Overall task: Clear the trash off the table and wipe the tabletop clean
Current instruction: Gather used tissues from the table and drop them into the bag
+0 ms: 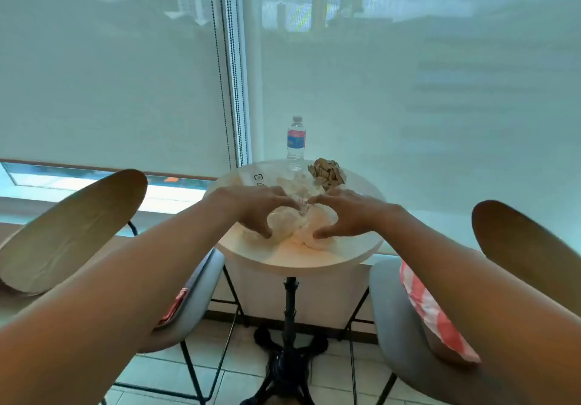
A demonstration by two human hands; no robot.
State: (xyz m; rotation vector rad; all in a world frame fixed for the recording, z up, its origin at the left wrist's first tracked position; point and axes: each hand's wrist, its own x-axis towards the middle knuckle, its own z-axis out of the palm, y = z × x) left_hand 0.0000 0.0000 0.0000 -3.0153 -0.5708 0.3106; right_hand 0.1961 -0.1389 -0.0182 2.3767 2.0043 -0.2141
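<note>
A heap of crumpled white tissue and clear plastic trash [297, 227] lies in the middle of a small round white table [352, 252]. My left hand [256, 208] cups the heap from the left, fingers curled round it. From the right, my right hand [341, 212] grips the same heap, thumb tucked under its near edge. More white crumpled paper [300, 184] sits just behind the hands. Further back are a crumpled brown paper ball [327, 173] and an upright clear water bottle [296, 143] with a pink and blue label.
Two grey chairs with wooden backs flank the table, one at the left [75, 225] and one at the right [528, 253]. A red and white cushion [430, 307] lies on the right seat. Window blinds rise right behind the table. The table's black pedestal [289, 326] stands on tiled floor.
</note>
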